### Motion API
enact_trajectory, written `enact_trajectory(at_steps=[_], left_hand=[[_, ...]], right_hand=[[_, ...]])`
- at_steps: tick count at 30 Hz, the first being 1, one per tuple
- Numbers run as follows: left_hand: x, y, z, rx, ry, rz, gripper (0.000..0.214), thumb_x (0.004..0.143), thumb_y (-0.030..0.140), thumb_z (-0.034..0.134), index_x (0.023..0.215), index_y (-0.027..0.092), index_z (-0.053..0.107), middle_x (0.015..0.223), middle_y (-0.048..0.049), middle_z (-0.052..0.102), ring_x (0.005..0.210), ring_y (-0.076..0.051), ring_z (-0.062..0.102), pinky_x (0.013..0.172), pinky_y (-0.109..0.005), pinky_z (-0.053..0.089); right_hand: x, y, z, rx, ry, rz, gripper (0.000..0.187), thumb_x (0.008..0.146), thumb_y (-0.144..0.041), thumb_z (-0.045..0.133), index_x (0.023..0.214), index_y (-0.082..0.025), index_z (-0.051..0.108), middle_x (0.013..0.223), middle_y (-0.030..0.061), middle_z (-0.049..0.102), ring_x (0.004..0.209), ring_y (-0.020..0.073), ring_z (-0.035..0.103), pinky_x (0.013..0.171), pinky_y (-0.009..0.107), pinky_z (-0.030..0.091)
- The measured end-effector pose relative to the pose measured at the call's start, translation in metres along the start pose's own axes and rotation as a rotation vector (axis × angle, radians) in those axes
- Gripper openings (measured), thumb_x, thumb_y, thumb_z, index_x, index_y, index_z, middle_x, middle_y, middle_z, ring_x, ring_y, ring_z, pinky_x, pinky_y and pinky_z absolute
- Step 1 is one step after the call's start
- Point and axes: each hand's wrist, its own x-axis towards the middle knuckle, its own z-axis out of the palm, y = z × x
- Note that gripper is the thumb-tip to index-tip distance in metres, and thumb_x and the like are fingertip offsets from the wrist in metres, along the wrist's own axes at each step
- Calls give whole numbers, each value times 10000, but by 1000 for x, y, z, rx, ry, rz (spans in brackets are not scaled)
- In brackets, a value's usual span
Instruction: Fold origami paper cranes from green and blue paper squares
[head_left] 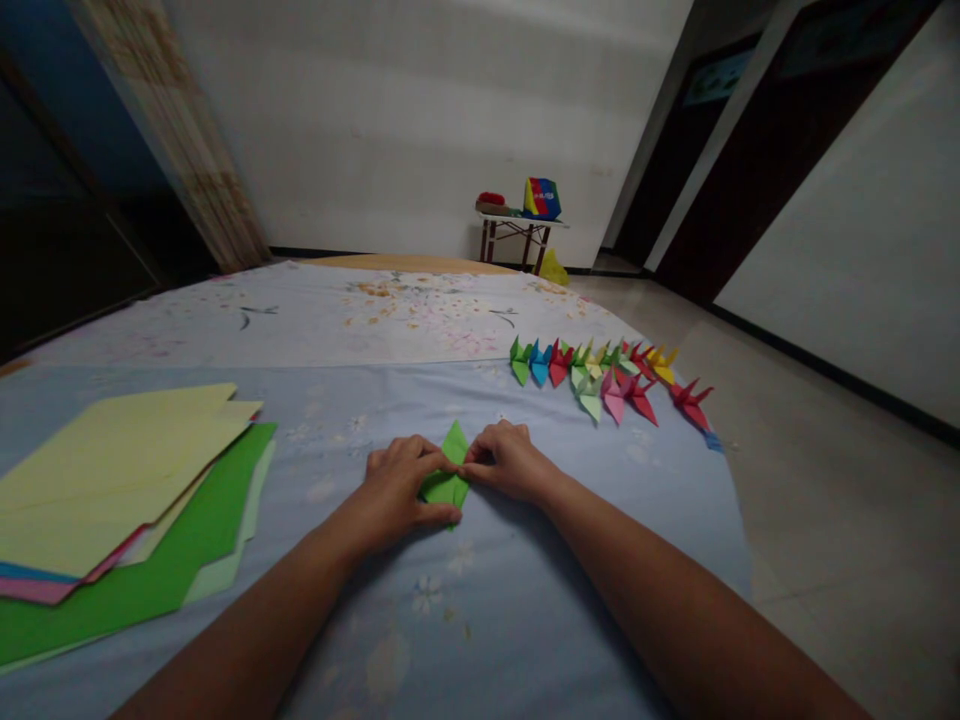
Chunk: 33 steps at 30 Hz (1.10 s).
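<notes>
A small green folded paper (452,443) lies on the pale blue cloth in front of me. My left hand (403,488) rests over its left side, fingers curled onto it and thumb pressing its lower edge. My right hand (504,460) pinches its right edge with thumb and fingertips. The paper's pointed tip sticks up between the two hands. Its lower part is half hidden under my fingers.
A stack of coloured paper sheets (120,500), yellow and green on top, lies at the left. Several folded paper cranes (611,380) stand in rows at the right near the cloth's edge. A small table (517,225) with a colourful bag stands by the far wall.
</notes>
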Motion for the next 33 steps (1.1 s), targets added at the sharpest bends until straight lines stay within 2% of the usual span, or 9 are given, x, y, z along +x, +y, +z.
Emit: enact_trajectory(at_steps=[14, 19, 23, 30, 33], left_hand=[[-2, 8, -1, 45, 2, -32, 439, 659, 448, 701, 1069, 339, 590, 1104, -27, 543, 1062, -284, 447, 865, -417, 293], [-2, 2, 5, 63, 21, -18, 449, 651, 466, 704, 1069, 346, 594, 1115, -24, 543, 1065, -290, 448, 873, -425, 283], [-2, -3, 9, 73, 28, -4, 468, 636, 484, 713, 1069, 350, 598, 1144, -30, 534, 1085, -296, 438, 882, -435, 278], [-2, -3, 10, 93, 28, -9, 491, 645, 499, 695, 1095, 332, 596, 1178, -43, 534, 1102, -304, 432, 894, -445, 274], [-1, -3, 9, 88, 30, -17, 492, 636, 505, 702, 1086, 331, 603, 1170, -49, 539, 1092, -302, 438, 886, -442, 275]], right_hand=[[-2, -2, 0, -27, 13, 16, 154, 769, -358, 635, 745, -207, 656, 777, 10, 654, 856, 179, 508, 733, 304, 236], [-2, 1, 4, -27, 48, 44, 196, 747, -385, 665, 825, -209, 635, 798, 6, 639, 848, 171, 494, 750, 303, 233], [-2, 4, 5, -29, 58, 55, 222, 734, -427, 670, 813, -221, 642, 789, 4, 634, 847, 173, 486, 740, 301, 231], [1, 6, -2, -96, 75, 95, 224, 788, -436, 609, 756, -220, 656, 777, 24, 627, 859, 190, 476, 734, 320, 231], [-3, 5, -5, -101, 129, 94, 221, 789, -436, 611, 815, -219, 645, 828, 32, 615, 889, 195, 462, 767, 327, 237]])
